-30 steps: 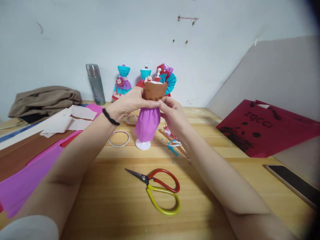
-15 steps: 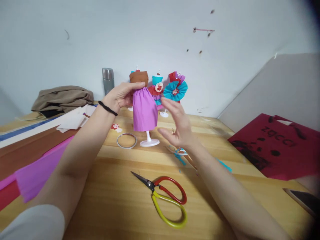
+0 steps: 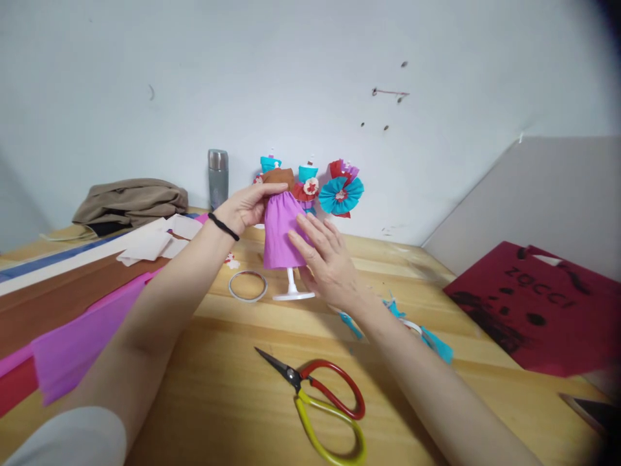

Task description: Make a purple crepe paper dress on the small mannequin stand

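Observation:
A small dress form on a white stand [image 3: 291,285] wears a brown top [image 3: 280,176] and a gathered purple skirt [image 3: 279,236]. At its waist, my left hand [image 3: 252,204] is closed, the thumb pressed over the seam between top and skirt. My right hand [image 3: 332,262] lies against the skirt's right side with its fingers stretched out, and it grips nothing. Whether the round base rests on the table or hovers just above it, I cannot tell. Nearer to me lie scissors [image 3: 292,377] with one red and one yellow handle.
Several dressed forms, one with a blue pleated rosette [image 3: 341,196], stand by the wall beside a flask [image 3: 218,181]. A ring [image 3: 248,272] lies left of the stand. Purple sheets [image 3: 87,336] cover the left, blue scraps [image 3: 439,346] lie right, before a red bag [image 3: 543,317].
My right hand has moved left onto the skirt, having been apart from it. My left hand keeps its hold at the waist. The view has tilted up a little.

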### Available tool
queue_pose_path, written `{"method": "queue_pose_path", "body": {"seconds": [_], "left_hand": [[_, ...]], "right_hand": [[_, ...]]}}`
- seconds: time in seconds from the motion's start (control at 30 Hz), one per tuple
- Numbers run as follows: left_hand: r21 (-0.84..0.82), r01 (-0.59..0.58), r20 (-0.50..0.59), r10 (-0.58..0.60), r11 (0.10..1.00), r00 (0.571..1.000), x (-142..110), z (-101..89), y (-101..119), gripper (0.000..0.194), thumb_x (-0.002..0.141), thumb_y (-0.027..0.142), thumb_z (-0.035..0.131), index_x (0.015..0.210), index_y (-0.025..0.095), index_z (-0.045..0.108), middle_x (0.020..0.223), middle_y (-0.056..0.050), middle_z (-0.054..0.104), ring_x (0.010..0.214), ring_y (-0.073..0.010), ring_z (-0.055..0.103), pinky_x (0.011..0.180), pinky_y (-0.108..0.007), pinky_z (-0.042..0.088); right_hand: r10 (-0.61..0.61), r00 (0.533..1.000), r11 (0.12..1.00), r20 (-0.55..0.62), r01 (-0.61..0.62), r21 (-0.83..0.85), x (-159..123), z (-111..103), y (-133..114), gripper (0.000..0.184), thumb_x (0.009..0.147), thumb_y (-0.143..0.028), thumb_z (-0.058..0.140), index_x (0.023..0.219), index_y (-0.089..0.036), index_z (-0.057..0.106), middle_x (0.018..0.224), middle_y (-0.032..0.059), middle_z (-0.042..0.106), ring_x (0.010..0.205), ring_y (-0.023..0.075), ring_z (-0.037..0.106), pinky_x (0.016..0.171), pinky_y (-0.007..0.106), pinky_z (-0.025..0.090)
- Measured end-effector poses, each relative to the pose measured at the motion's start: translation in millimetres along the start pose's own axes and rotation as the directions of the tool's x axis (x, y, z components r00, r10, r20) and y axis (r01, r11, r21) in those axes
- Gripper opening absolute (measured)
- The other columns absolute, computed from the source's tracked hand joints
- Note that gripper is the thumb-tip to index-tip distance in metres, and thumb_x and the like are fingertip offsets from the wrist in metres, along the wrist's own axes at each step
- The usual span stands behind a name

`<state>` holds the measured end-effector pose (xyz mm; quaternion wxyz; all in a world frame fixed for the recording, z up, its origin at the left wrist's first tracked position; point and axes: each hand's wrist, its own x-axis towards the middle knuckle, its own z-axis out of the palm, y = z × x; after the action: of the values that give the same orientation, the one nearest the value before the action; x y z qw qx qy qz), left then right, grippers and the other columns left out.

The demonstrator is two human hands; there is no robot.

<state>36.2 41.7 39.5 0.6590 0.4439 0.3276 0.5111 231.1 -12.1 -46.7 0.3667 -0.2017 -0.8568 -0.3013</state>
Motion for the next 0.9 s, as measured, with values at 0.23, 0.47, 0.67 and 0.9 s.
{"method": "queue_pose_path", "body": {"seconds": [0.23,0.47,0.67,0.9], "left_hand": [[-0.017,0.025,-0.013,-0.026,1.000,1.000,3,-1.3,-3,0.011,0.090,0.009,0.059,0.081,0.011,0.064,0.063,-0.005,0.068,0.054,-0.0119,0.061,0.067,-0.027,0.050],[-0.004,0.017,-0.018,-0.017,1.000,1.000,6,-5.6,-5,0.006,0.083,0.008,0.068,0.080,0.011,0.064,0.062,-0.003,0.068,0.052,-0.0113,0.060,0.065,-0.026,0.051],[0.011,-0.005,-0.023,0.005,1.000,1.000,7,-0.9,-9,0.007,0.085,0.005,0.064,0.080,0.010,0.065,0.066,-0.005,0.070,0.055,-0.0125,0.061,0.068,-0.029,0.051],[0.018,-0.053,-0.072,0.055,0.998,0.996,2,4.5,-9,0.010,0.085,0.003,0.062,0.078,0.010,0.065,0.063,-0.004,0.069,0.053,-0.0116,0.061,0.064,-0.028,0.053]], "right_hand": [[-0.022,0.995,1.000,-0.099,0.024,0.020,-4,3,-2,0.065,0.091,-0.004,0.049,0.152,-0.022,0.036,0.144,0.0134,0.056,0.144,0.0254,0.041,0.115,0.052,0.042],[-0.058,0.986,0.997,-0.154,0.066,0.047,-4,-2,-1,0.062,0.091,-0.003,0.049,0.150,-0.019,0.040,0.137,0.0143,0.062,0.139,0.0245,0.048,0.112,0.051,0.045],[-0.091,0.991,0.996,-0.098,0.092,0.007,0,3,-5,0.050,0.092,-0.011,0.053,0.141,-0.021,0.052,0.142,0.0121,0.058,0.143,0.0253,0.042,0.117,0.054,0.038],[-0.111,0.991,0.992,-0.071,0.115,0.045,-5,8,-2,0.038,0.092,-0.007,0.052,0.127,-0.019,0.063,0.123,0.0104,0.072,0.124,0.0233,0.062,0.112,0.051,0.045]]}}
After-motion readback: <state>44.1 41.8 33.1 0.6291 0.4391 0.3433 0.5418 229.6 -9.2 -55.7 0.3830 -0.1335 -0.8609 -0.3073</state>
